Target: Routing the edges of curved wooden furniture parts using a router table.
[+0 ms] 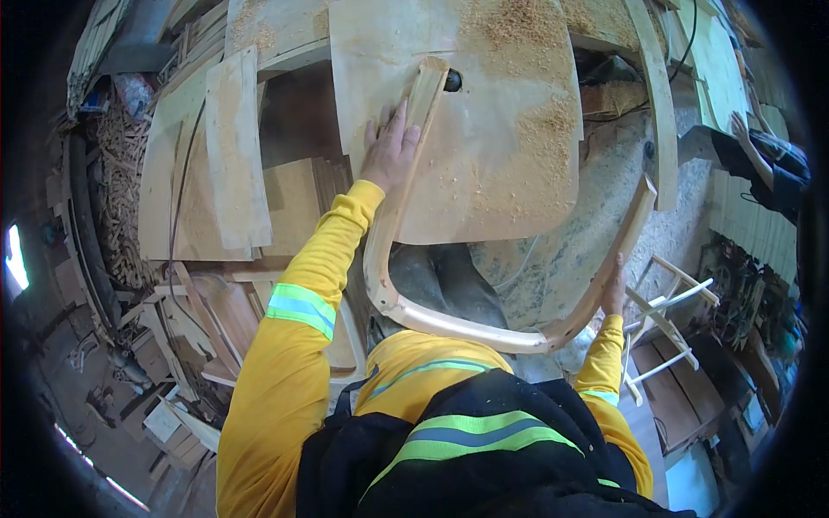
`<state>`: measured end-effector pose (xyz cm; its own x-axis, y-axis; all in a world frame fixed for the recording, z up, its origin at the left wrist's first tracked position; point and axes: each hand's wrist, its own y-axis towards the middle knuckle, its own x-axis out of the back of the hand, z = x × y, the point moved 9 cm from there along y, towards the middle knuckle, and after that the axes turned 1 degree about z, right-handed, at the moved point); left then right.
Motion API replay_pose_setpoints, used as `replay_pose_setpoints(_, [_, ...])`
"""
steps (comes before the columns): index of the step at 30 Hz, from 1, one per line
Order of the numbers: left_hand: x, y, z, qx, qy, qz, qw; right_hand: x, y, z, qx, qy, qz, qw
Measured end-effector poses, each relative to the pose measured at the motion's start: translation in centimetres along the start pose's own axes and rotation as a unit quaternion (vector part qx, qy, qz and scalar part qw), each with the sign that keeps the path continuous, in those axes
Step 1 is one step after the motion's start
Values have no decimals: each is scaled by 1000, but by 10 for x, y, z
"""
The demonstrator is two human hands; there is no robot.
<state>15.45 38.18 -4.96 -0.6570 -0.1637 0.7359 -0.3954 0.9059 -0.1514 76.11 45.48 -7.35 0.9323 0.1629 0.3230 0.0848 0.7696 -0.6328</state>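
Observation:
A curved U-shaped wooden frame [462, 337] spans from the sawdust-dusted plywood top [509, 173] down across my front. My left hand [393, 151] lies along its upright left arm, fingers fairly straight and pressed against the wood, with that arm's end beside a dark round fitting [451, 80] set into the top. My right hand [614, 285] is closed on the lower part of the frame's right arm, whose far end rises outside the top's right edge. The underside of the frame and some of my fingertips are hidden.
Loose boards [230, 155] lie left, near a hanging cable [175, 216] and a heap of offcuts [121, 173]. A long plank [656, 129] runs at the right. A white stool-like frame [665, 319] stands lower right. Another person's hand [740, 125] rests on a pale panel at far right.

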Motion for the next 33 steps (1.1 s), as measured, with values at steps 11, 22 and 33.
replay_pose_setpoints(11, [2, 10, -3, -3, 1, 7, 1000, 5, 6, -11, -15, -2, -20, 1000])
replay_pose_setpoints(22, [-21, 31, -6, -14, -69, 26, 997, 43, 15, -48, -1, 9, -2, 1000])
replay_pose_setpoints(33, [-15, 25, 10, -46, -14, -1, 999, 19, -6, 13, 110, -192, -69, 973])
